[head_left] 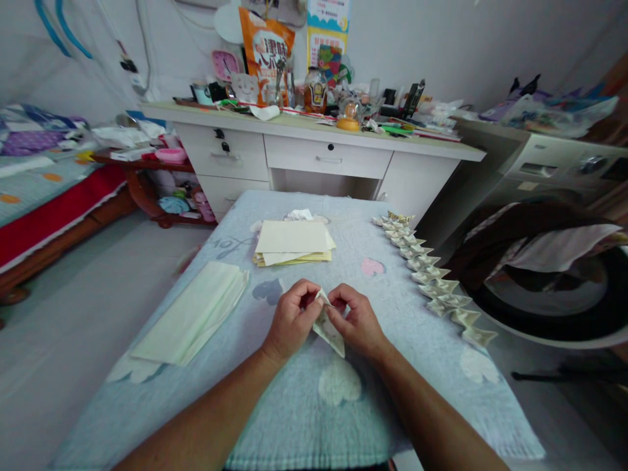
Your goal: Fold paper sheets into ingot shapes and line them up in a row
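A small folded piece of paper [330, 332] is pinched between both hands above the cloth-covered table. My left hand [295, 317] grips its upper left side, with thumb and fingers closed on it. Opposite, my right hand [357, 320] pinches the upper right edge. The paper's pointed lower end hangs below the fingers, and its top is partly hidden by them. Beyond the hands lies a stack of cream paper sheets [293, 237]. Left of them is a pile of long pale green paper [196, 314]. A row of folded paper boats [424, 261] runs along the right side.
A blue cloth [275, 405] with heart patterns covers the table. Behind it stands a white desk [324, 154] crowded with jars and packets. A washing machine [564, 170] with laundry in its open door is at right, a bed [59, 190] at left. Crumpled white paper [299, 214] lies behind the stack.
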Motion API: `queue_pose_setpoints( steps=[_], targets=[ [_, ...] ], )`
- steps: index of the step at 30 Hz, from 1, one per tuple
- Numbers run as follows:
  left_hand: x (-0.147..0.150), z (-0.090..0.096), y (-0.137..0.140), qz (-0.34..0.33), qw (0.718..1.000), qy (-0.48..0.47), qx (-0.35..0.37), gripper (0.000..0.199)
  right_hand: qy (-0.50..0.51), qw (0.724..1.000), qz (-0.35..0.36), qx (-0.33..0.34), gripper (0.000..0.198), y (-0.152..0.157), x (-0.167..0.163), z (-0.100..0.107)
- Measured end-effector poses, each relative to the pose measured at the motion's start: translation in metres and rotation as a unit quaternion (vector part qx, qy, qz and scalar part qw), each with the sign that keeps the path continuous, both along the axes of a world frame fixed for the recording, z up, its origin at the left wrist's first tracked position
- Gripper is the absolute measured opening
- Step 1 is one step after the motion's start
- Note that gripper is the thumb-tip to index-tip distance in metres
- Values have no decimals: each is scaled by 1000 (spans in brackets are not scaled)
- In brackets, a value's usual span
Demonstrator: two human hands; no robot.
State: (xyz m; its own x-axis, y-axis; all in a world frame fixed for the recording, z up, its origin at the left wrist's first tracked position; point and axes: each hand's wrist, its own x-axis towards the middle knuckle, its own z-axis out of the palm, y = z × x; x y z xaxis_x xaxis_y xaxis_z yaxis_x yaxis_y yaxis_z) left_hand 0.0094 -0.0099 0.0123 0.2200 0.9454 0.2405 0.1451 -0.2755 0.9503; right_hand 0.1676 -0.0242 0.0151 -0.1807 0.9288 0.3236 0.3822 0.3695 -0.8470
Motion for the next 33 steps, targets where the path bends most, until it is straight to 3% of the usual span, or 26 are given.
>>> queue_pose_setpoints(
  steps=[9, 18, 21, 25, 30, 33],
  targets=[
    [0, 4, 2, -20, 994, 90, 65, 4, -44, 999, -22, 20, 4, 2, 0, -5],
    [-1, -3, 3, -52, 997, 27, -39, 9, -34, 998, -21, 42, 4, 5, 2, -7],
    [1, -6, 2, -32, 998, -6, -49, 21, -38, 997, -27, 58, 6, 5, 3, -5],
    [1, -5, 1, -10, 999, 24, -22, 40, -43, 995, -37, 76, 9, 5, 4, -4],
    [-2, -2, 3, -14, 996, 90, 19, 12, -37, 996, -29, 82, 8, 6, 2, -3],
    [-3, -1, 4, -14, 994, 107, 32, 7, -35, 997, -20, 73, 9, 6, 2, -3]
  ],
)
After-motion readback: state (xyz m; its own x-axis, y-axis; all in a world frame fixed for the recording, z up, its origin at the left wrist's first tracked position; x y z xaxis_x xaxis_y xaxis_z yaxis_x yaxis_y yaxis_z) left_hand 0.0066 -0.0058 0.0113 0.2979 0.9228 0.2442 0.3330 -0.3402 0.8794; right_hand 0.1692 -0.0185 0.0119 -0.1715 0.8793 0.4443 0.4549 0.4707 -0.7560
